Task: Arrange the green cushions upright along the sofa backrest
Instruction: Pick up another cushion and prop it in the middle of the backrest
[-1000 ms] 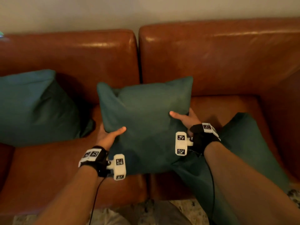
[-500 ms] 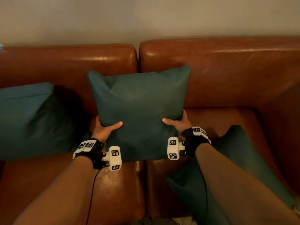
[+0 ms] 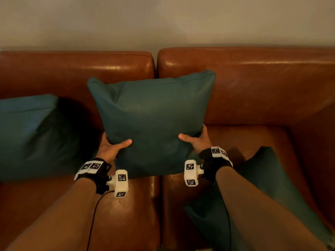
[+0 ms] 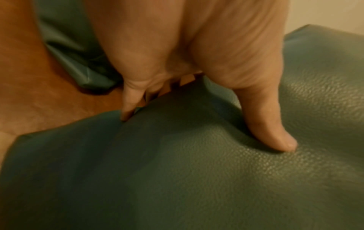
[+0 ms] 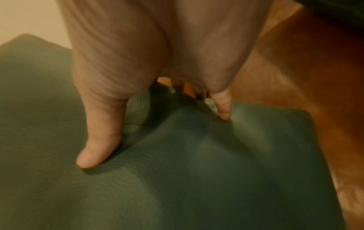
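Cushion (image 3: pixel 154 120) held upright over the seat join, top against the sofa backrest (image 3: pixel 253 84). Left hand (image 3: pixel 110 148) and right hand (image 3: pixel 198 141) each clamp a lower side, thumbs in front. Best: seat bottom edge, lean back, release evenly so it stays square.

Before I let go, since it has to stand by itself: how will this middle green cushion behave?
The middle cushion probably is soft: the left hand thumb dents its grained cover. It seems light, held by the right hand and left only at its edges. It may slump forward unless leaned on the backrest.
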Available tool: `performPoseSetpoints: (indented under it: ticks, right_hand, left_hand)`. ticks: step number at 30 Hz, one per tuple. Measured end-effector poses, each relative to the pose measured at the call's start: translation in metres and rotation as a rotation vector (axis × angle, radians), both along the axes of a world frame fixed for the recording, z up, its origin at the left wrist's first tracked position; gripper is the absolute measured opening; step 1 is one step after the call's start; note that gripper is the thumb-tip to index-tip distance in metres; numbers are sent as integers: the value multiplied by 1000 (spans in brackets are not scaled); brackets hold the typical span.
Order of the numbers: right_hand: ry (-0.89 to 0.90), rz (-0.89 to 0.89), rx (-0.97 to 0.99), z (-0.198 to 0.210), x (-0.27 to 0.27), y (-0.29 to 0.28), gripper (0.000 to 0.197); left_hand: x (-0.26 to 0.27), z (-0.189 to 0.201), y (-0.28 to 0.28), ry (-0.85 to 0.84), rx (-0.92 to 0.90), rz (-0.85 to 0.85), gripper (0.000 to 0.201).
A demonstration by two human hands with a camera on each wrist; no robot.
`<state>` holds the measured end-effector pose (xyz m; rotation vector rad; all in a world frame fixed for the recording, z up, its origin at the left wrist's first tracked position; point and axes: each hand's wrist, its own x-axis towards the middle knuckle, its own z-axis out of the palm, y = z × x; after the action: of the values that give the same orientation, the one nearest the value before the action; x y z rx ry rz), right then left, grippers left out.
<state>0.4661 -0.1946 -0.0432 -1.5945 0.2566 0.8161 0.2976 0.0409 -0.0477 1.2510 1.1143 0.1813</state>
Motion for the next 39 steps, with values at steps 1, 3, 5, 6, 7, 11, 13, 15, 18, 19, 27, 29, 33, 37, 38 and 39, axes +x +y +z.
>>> performPoseSetpoints:
  ticks: [1, 3, 5, 6, 7, 11, 13, 15, 18, 19, 27, 29, 33, 37, 38, 39]
  right_hand:
    - [2, -1, -9, -2, 2, 0, 138]
    - [14, 4, -16, 4, 2, 1, 126]
    - [52, -28, 23, 4, -1, 1, 99]
    - [81, -53, 49, -1, -4, 1, 91]
    - [120, -79, 77, -4, -9, 1, 85]
    - [262, -164, 141, -11, -29, 8, 77]
    - [257, -170, 130, -14, -29, 6, 78]
    - [237, -166, 124, -17, -23, -1, 73]
    - [175, -155, 132, -13, -15, -6, 69]
    - [120, -176, 133, -7, -12, -4, 66]
    - [-650, -22, -241, 74, 15, 36, 47]
    - [-787, -6, -339, 98, 14, 47, 42]
    - [-947, 132, -530, 122, -7, 75, 41]
    - [-908, 421, -430, 99, -26, 95, 42]
    - [-891, 425, -324, 92, -28, 94, 39]
    - [-888, 366, -237, 84, -29, 90, 35]
  left_hand:
    - [1, 0, 0, 2, -2, -4, 83]
    - [2, 7, -3, -2, 1, 1, 75]
    - [3, 17, -5, -12, 44, 6, 67]
    - [4, 23, -4, -26, 77, 15, 66]
    - [5, 29, -3, -55, 108, 14, 67]
    - [14, 48, 9, -96, 293, -123, 82]
    - [14, 47, 17, -64, 300, -158, 90]
    - [12, 47, 24, 13, 276, -165, 98]
    - [8, 38, 24, 3, 149, -124, 77]
    - [4, 33, 19, -8, 90, -92, 76]
    - [-24, 2, -19, 54, -313, -10, 53]
    - [-27, 9, -15, 192, -249, -198, 65]
    - [-24, 21, 3, 289, 260, -180, 9]
    - [-7, 33, 20, 58, 463, 58, 50]
    - [-2, 32, 24, 58, 442, 53, 76]
    - [1, 30, 29, 64, 387, 72, 100]
